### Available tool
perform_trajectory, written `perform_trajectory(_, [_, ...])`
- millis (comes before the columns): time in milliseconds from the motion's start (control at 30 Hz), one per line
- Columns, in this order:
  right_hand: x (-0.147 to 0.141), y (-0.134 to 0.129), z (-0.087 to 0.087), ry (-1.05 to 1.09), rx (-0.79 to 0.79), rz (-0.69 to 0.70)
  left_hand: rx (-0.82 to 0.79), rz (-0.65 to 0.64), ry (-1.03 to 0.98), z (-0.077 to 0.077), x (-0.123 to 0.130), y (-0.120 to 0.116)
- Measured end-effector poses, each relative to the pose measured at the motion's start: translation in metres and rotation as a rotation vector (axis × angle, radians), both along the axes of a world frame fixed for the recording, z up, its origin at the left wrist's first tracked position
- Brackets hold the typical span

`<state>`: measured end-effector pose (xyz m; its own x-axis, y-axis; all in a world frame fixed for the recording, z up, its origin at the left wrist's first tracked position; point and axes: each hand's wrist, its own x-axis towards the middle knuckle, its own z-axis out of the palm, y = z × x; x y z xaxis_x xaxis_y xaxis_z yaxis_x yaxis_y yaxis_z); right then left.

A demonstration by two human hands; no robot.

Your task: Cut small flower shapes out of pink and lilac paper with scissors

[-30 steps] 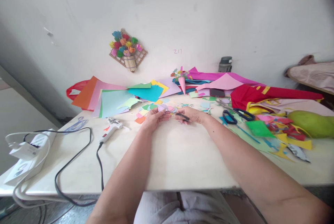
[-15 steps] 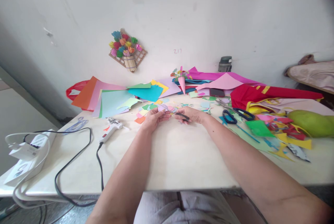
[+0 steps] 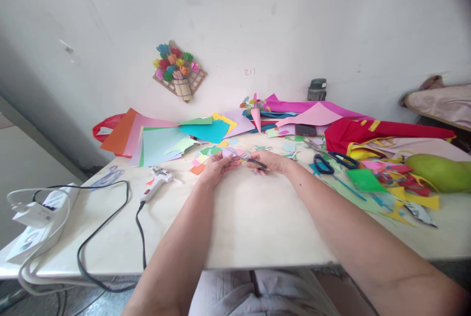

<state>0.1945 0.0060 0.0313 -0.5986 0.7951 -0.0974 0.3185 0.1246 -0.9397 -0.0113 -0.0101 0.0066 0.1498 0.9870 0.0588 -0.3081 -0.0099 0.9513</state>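
My left hand (image 3: 218,169) is closed, pinching a small piece of lilac paper (image 3: 229,152) over the middle of the table. My right hand (image 3: 271,163) grips a pair of scissors (image 3: 257,163) by dark handles, with the thin blades pointing left to the lilac paper. Whether the blades are cutting into it is too small to tell. Small cut paper pieces (image 3: 201,159) in several colours lie just beyond and left of my left hand. More green and blue scraps (image 3: 290,148) are scattered beyond my right hand.
A white glue gun (image 3: 156,186) lies left, its cord running to the table edge near a power strip (image 3: 44,223). Coloured sheets (image 3: 162,146) and a pink paper cone with flowers (image 3: 256,118) stand behind. To the right lie larger scissors (image 3: 331,160), scraps and a green fruit (image 3: 436,172).
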Motion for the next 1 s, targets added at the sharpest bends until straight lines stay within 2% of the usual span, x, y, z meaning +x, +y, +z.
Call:
perform_trajectory(267, [-0.0012,-0.0014,0.0020,0.026,-0.035,-0.003,0.010,0.000,0.004,-0.0002,0.0002,0.0000])
perform_trajectory(1000, [-0.0017,0.0007,-0.0020,0.003,-0.002,-0.013,0.008,0.002,-0.003,-0.0011,-0.0008,0.0009])
